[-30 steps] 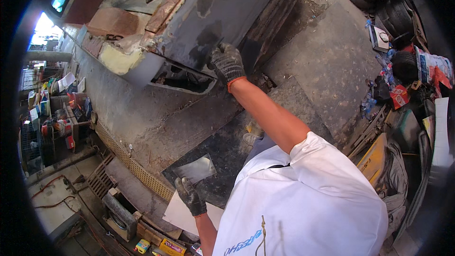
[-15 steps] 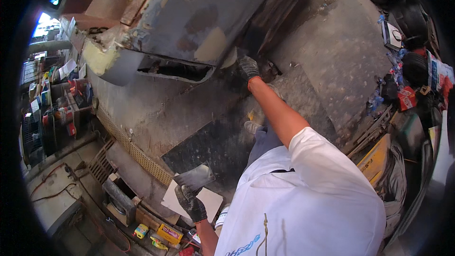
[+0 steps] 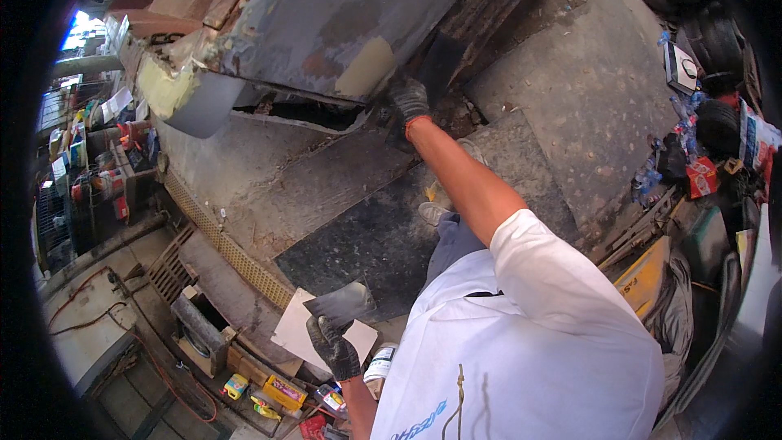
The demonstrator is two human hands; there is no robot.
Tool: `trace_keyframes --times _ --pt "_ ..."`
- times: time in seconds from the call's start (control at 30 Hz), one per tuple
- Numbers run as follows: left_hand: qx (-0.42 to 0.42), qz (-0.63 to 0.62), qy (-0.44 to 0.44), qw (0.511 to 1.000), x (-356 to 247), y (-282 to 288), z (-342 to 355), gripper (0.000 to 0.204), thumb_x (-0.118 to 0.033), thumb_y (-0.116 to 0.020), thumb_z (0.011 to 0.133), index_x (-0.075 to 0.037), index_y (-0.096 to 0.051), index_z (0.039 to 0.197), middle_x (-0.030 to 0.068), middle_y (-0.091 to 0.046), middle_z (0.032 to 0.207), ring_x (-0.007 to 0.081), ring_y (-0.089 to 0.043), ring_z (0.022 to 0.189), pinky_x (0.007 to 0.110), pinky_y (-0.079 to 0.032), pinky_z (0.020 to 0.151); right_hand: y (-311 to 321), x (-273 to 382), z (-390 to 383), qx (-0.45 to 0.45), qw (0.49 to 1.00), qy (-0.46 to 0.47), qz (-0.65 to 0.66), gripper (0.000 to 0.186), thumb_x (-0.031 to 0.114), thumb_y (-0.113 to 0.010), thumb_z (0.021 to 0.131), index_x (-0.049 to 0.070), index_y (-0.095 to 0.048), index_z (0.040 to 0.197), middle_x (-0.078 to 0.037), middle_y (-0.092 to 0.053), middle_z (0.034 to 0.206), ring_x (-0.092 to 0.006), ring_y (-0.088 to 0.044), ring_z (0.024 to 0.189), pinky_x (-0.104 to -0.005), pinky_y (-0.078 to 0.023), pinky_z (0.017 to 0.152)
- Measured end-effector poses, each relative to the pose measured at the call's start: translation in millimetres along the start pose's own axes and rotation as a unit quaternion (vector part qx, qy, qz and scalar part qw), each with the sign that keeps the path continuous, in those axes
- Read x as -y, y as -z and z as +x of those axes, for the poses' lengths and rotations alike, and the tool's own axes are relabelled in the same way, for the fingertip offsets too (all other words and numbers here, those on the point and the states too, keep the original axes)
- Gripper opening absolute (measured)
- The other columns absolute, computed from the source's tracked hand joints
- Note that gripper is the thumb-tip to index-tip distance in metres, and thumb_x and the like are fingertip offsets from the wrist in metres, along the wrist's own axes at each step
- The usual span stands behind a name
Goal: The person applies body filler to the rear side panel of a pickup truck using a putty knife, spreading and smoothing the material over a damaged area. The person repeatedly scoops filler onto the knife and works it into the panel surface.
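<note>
My right hand [image 3: 408,101], in a dark knit glove with an orange cuff, reaches to the lower corner of a grey, patchy vehicle body panel [image 3: 277,33]. Its fingers are closed on a flat spreader, which the hand now hides. A cream patch of filler [image 3: 366,66] lies just left of the fingers, above a dark slot [image 3: 314,114] in the panel's lower edge. Down on the left, my gloved left hand [image 3: 332,346] grips the edge of a thin grey plate [image 3: 342,301], held flat, with a pale smear near its far end.
Beneath the plate lies a white board [image 3: 297,330], beside a white tub [image 3: 380,362]. Bottles and boxes [image 3: 283,392] stand at lower left. A yellow perforated strip [image 3: 220,240] crosses the floor. Tyres [image 3: 717,41] and a red package [image 3: 701,177] sit along the right side.
My right hand has moved slightly left and up against the panel's corner, and the pale spreader at its fingertips is now hidden. My left hand and the plate have barely shifted.
</note>
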State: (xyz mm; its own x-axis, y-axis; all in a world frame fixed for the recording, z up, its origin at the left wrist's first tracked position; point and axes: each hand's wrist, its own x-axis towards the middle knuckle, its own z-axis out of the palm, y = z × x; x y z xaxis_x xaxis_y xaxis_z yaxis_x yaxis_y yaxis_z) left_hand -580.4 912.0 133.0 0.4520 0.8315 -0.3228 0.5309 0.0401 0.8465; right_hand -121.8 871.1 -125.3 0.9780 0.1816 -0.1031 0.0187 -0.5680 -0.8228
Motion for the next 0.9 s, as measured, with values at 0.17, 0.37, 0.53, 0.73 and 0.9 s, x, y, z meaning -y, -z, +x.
trace_keyframes --times 0.17,0.37,0.53,0.73,0.9 --pt "0.016 0.005 -0.03 0.999 4 0 3 0.028 -0.022 -0.042 0.104 0.001 -0.05 0.116 0.0105 -0.057 0.103 0.0189 -0.062 0.09 0.032 -0.058 0.074 23 34 -20 -0.059 0.99 -0.065 0.107 0.041 0.038 -0.056 0.091 0.002 -0.065 0.11 -0.025 -0.066 0.106 -0.0421 -0.061 0.099 -0.0474 -0.048 0.087" --pt "-0.005 -0.009 -0.033 0.999 9 0 6 0.027 -0.023 -0.043 0.104 0.0 -0.051 0.117 0.0078 -0.055 0.102 0.0166 -0.057 0.092 0.031 -0.054 0.076 76 104 -34 -0.026 0.986 -0.099 0.132 0.041 0.037 -0.053 0.093 0.001 -0.064 0.11 -0.025 -0.066 0.101 -0.0419 -0.061 0.1 -0.0483 -0.047 0.088" --pt "-0.007 -0.01 -0.036 0.999 18 4 9 0.026 -0.021 -0.045 0.104 0.001 -0.052 0.114 0.0068 -0.054 0.1 0.016 -0.053 0.092 0.029 -0.048 0.081 119 155 -47 -0.038 0.977 -0.058 0.2 0.036 0.034 -0.053 0.094 0.001 -0.067 0.102 -0.025 -0.066 0.098 -0.0411 -0.062 0.092 -0.0494 -0.048 0.082" --pt "-0.015 0.029 -0.032 0.999 31 12 15 0.028 -0.02 -0.047 0.103 0.003 -0.052 0.116 0.0083 -0.055 0.101 0.0175 -0.052 0.093 0.029 -0.045 0.085 166 205 -52 -0.036 0.978 -0.001 0.205 0.033 0.031 -0.054 0.094 0.001 -0.066 0.097 -0.022 -0.067 0.091 -0.0394 -0.064 0.085 -0.0454 -0.049 0.076" --pt "-0.028 0.004 -0.032 0.999 22 7 10 0.028 -0.021 -0.046 0.103 0.002 -0.051 0.119 0.009 -0.055 0.104 0.0174 -0.055 0.093 0.03 -0.051 0.08 183 187 -42 -0.112 0.974 0.094 0.175 0.032 0.03 -0.055 0.095 0.0 -0.066 0.095 -0.02 -0.068 0.091 -0.0363 -0.064 0.082 -0.0426 -0.05 0.074"
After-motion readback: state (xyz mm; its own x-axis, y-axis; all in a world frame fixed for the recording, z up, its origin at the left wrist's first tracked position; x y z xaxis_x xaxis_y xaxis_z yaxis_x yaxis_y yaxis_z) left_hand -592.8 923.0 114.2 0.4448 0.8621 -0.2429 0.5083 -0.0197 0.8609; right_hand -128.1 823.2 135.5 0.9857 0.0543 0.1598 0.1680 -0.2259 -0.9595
